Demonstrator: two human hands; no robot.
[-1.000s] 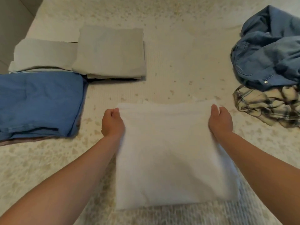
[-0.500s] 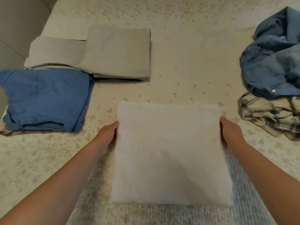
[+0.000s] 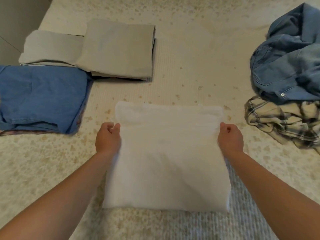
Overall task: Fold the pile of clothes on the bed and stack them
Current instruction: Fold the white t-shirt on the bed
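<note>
A folded white garment [image 3: 167, 156] lies on the bed in front of me, its far layers slightly offset. My left hand [image 3: 108, 138] grips its left edge with curled fingers, and my right hand [image 3: 230, 139] grips its right edge the same way. Folded clothes sit at the left: a blue garment [image 3: 41, 97] and beige pieces [image 3: 117, 49] behind it. Unfolded clothes lie at the right: a denim shirt [image 3: 287, 66] on top of a plaid shirt [image 3: 284, 122].
The bed cover [image 3: 190, 58] is cream with small tan speckles. A grey-beige folded piece [image 3: 50, 47] lies at the bed's left edge, where the floor shows beyond it.
My hands slid from the garment's far corners down to its sides and now curl around the edges. The view shifted slightly to the left.
</note>
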